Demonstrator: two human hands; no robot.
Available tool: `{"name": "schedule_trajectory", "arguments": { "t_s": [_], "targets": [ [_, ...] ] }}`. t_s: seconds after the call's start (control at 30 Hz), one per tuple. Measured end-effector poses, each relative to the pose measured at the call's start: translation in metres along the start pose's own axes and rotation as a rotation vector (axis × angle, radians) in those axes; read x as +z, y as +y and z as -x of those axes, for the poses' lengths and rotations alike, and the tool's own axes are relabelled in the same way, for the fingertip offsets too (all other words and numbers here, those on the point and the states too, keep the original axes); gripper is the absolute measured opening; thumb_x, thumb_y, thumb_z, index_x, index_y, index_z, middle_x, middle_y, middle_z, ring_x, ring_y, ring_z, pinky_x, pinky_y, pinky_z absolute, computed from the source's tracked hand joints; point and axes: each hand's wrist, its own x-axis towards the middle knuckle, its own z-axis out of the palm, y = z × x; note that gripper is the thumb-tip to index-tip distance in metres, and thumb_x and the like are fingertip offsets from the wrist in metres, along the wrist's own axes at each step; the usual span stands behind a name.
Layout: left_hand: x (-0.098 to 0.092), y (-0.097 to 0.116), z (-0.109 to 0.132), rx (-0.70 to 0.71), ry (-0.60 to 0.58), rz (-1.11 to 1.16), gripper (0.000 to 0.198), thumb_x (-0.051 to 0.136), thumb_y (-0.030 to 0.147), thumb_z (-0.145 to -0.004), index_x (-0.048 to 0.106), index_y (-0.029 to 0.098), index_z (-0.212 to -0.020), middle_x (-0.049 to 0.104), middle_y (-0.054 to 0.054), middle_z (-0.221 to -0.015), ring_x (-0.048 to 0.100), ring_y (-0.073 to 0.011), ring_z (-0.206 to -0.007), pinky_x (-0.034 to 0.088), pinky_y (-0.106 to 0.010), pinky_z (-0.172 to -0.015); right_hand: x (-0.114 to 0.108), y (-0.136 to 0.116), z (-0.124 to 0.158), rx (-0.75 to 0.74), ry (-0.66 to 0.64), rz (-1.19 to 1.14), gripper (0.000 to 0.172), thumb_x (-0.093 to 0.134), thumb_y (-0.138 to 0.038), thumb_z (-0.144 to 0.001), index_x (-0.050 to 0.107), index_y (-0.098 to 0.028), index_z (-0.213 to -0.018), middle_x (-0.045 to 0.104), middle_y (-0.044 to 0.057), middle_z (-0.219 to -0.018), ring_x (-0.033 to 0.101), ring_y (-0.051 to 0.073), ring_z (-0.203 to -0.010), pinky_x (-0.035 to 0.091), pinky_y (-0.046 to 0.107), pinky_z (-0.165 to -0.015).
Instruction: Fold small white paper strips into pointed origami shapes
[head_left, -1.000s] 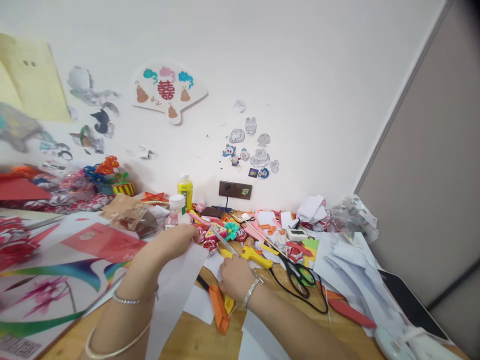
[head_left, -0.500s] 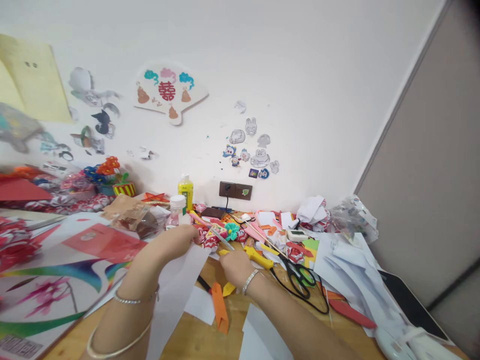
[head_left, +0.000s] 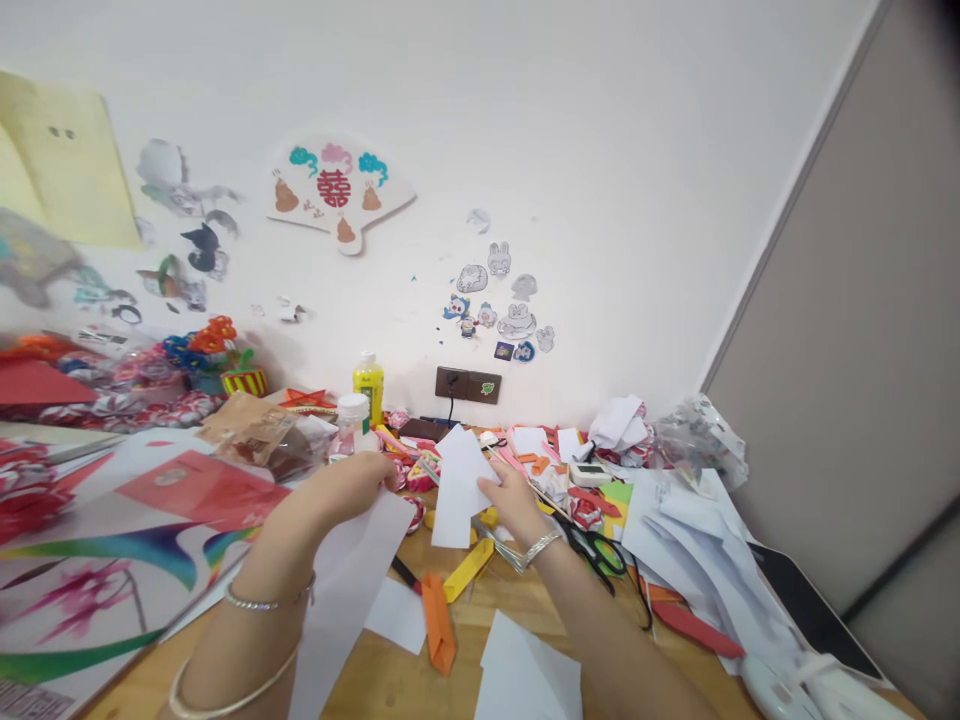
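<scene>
My right hand (head_left: pixel 512 497) is pinched on a white piece of paper (head_left: pixel 455 487) and holds it up above the wooden table (head_left: pixel 390 676). My left hand (head_left: pixel 352 482) rests closed on the far end of a long white sheet (head_left: pixel 341 590) that lies toward me. An orange folded paper (head_left: pixel 437 620) and a yellow strip (head_left: pixel 466 571) lie on the table between my arms. Both wrists wear bangles.
Black-handled scissors (head_left: pixel 596 545) lie right of my right hand. A yellow bottle (head_left: pixel 368 383) and a white-capped jar (head_left: pixel 352 420) stand by the wall. Crumpled paper, red paper flowers and scraps crowd the back. White sheets (head_left: pixel 697 550) pile up at right. A colourful poster (head_left: pixel 97 570) covers the left.
My right hand has lifted off the table and moved right, taking up a white piece of paper. My left hand has stayed on the long sheet.
</scene>
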Motion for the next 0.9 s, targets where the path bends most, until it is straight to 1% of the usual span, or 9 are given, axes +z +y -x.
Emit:
{"name": "schedule_trajectory", "arguments": {
  "t_s": [0.2,0.37,0.47,0.53,0.63,0.7,0.77,0.87,0.9],
  "targets": [
    [-0.003,0.004,-0.012,0.040,0.094,0.031,0.031,0.037,0.011,-0.072,0.065,0.021,-0.083,0.068,-0.005,-0.092,0.060,-0.0198,-0.085,0.044,-0.027,-0.072,-0.057,0.000,0.041,0.088,-0.010,-0.574,0.036,0.053,-0.027,-0.072,0.055,-0.014,-0.105,0.063,0.005,-0.088,0.059,0.016,-0.071,0.046,0.027,-0.064],
    [0.015,0.011,-0.033,-0.016,0.261,0.026,0.034,0.031,0.011,-0.079,0.061,0.016,-0.095,0.065,-0.009,-0.101,0.058,-0.0205,-0.094,0.042,-0.027,-0.079,-0.094,0.000,0.092,0.251,-0.212,-0.490,0.031,0.057,-0.027,-0.069,0.059,-0.013,-0.097,0.064,0.004,-0.081,0.059,0.018,-0.073,0.045,0.028,-0.066],
    [0.029,0.022,-0.041,-0.075,0.350,0.008,0.036,0.029,0.011,-0.081,0.055,0.014,-0.106,0.060,-0.013,-0.107,0.056,-0.0236,-0.096,0.043,-0.031,-0.077,-0.091,0.009,0.112,0.272,-0.399,-0.269,0.026,0.054,-0.025,-0.071,0.061,-0.013,-0.093,0.064,0.004,-0.084,0.058,0.018,-0.077,0.044,0.027,-0.066],
    [0.032,0.033,-0.043,-0.091,0.407,-0.009,0.037,0.029,0.012,-0.082,0.048,0.013,-0.114,0.055,-0.015,-0.112,0.053,-0.0257,-0.101,0.042,-0.034,-0.079,-0.079,0.017,0.120,0.233,-0.462,-0.079,0.025,0.050,-0.020,-0.071,0.062,-0.014,-0.093,0.064,0.004,-0.087,0.057,0.018,-0.079,0.043,0.027,-0.068],
    [0.025,0.056,-0.040,-0.055,0.466,-0.037,0.036,0.033,0.014,-0.082,0.047,0.012,-0.116,0.051,-0.017,-0.114,0.047,-0.0279,-0.106,0.038,-0.037,-0.085,-0.058,0.026,0.128,0.099,-0.392,0.167,0.025,0.047,-0.012,-0.071,0.064,-0.016,-0.088,0.063,0.004,-0.088,0.055,0.018,-0.085,0.041,0.027,-0.077],
    [0.022,0.079,-0.031,0.037,0.489,-0.031,0.030,0.035,0.015,-0.082,0.054,0.013,-0.105,0.055,-0.016,-0.106,0.050,-0.0278,-0.101,0.039,-0.038,-0.084,-0.049,0.029,0.130,0.031,-0.336,0.216,0.027,0.048,-0.010,-0.070,0.063,-0.017,-0.091,0.061,0.005,-0.091,0.054,0.018,-0.088,0.039,0.027,-0.080],
    [0.027,0.106,-0.012,0.192,0.405,0.039,0.026,0.036,0.017,-0.082,0.059,0.014,-0.094,0.059,-0.014,-0.096,0.053,-0.0265,-0.094,0.041,-0.039,-0.082,-0.045,0.030,0.131,-0.014,-0.283,0.195,0.031,0.049,-0.008,-0.069,0.062,-0.018,-0.095,0.058,0.005,-0.096,0.053,0.018,-0.092,0.039,0.026,-0.082],
    [0.053,0.147,0.030,0.549,0.064,0.236,0.024,0.037,0.019,-0.084,0.060,0.020,-0.092,0.062,-0.010,-0.093,0.055,-0.0234,-0.089,0.042,-0.039,-0.082,-0.053,0.031,0.131,-0.022,-0.212,0.123,0.034,0.048,-0.006,-0.069,0.061,-0.019,-0.098,0.058,0.004,-0.100,0.052,0.018,-0.095,0.039,0.027,-0.084],
    [0.065,0.157,0.044,0.599,0.011,0.257,0.023,0.039,0.021,-0.084,0.060,0.023,-0.093,0.064,-0.008,-0.094,0.057,-0.0222,-0.089,0.043,-0.037,-0.082,-0.058,0.032,0.131,0.002,-0.175,0.107,0.034,0.048,-0.006,-0.069,0.061,-0.018,-0.097,0.059,0.005,-0.099,0.052,0.018,-0.095,0.039,0.028,-0.085]
  ]
}}
